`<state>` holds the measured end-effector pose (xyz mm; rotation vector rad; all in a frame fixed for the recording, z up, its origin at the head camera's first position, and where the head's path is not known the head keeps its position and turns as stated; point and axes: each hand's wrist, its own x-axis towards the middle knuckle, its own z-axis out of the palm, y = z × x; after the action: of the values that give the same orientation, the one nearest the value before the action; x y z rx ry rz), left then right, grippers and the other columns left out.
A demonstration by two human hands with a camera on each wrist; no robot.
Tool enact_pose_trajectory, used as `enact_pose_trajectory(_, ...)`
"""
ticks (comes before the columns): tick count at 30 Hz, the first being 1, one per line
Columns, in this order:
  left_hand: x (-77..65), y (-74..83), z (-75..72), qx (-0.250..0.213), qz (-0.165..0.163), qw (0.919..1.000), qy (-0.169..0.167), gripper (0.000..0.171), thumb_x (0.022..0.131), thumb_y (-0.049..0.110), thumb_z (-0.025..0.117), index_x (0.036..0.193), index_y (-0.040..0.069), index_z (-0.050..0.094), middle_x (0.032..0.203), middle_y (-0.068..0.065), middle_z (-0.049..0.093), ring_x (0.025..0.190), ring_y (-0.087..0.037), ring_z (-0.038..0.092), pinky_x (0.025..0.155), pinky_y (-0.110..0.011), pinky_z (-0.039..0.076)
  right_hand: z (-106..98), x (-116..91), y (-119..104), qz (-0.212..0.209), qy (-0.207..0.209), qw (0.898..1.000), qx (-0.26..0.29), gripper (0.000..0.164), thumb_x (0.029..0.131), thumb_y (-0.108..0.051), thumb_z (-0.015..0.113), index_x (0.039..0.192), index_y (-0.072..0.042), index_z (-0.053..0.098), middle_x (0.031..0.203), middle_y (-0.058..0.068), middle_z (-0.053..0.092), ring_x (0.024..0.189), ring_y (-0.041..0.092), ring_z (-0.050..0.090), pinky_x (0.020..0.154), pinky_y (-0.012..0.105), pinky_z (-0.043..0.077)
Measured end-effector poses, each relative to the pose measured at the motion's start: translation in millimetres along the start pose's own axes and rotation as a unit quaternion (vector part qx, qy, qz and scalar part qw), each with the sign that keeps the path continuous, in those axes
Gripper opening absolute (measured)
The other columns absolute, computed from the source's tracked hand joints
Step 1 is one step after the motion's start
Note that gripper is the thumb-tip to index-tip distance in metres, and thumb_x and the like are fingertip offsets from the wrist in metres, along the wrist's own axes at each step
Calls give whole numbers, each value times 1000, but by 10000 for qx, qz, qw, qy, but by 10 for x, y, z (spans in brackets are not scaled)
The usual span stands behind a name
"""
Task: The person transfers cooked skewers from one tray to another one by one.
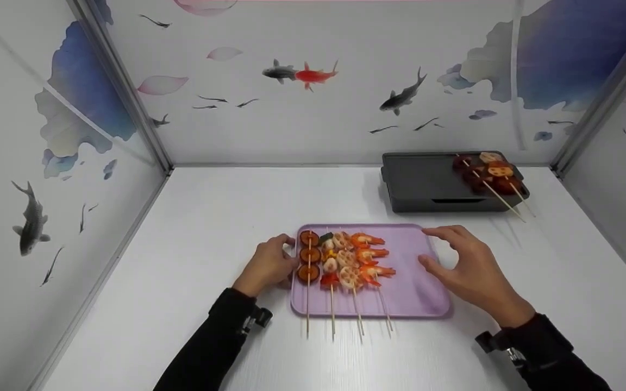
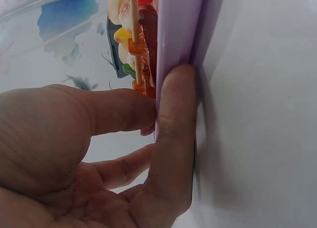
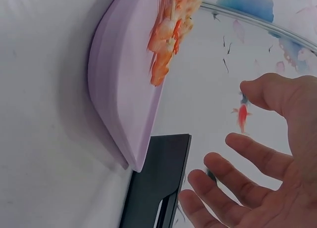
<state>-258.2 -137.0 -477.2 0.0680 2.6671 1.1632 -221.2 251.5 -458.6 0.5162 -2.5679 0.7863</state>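
A lilac tray lies on the white table with several skewers side by side on it. From the left come brown round slices, a mixed skewer, lotus root slices and orange shrimp; their sticks jut past the near rim. My left hand pinches the tray's left edge, and in the left wrist view the thumb is at the rim with a finger along the underside. Over the tray's right edge, my right hand is spread, holding nothing, its fingers apart from the tray in the right wrist view.
Behind the tray to the right stands a dark grey grill plate. Skewers of dark red pieces and lotus slices lie on its right side, sticks overhanging the front. Printed walls enclose the table's back and sides.
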Motion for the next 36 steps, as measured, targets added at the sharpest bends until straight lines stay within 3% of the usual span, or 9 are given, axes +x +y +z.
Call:
enact_pose_trajectory(13,-8,-10,-4,-210,-170,9996,-85,45,88,23,61,130,10,48,85,-8,64,60,-24,67,50,-35,55,-110,130,202,160,147,9996,-201,55,78,-42,74,128,-27,57,123,0,57,115,21,54,91,47,47)
enact_pose_trajectory(24,2,-26,4,-27,-1,10000,12,45,88,22,62,129,9,49,83,-6,64,62,-20,66,51,-32,54,-191,227,425,162,255,9984,-485,56,80,-40,72,129,-19,57,123,9,55,103,27,58,79,49,49)
enact_pose_trajectory(36,8,-27,8,0,-8,10000,50,46,86,21,62,129,9,50,84,-5,64,64,-18,65,51,-31,54,-322,328,647,371,377,9942,-939,57,79,-31,74,129,-9,56,123,22,53,104,38,55,80,57,47)
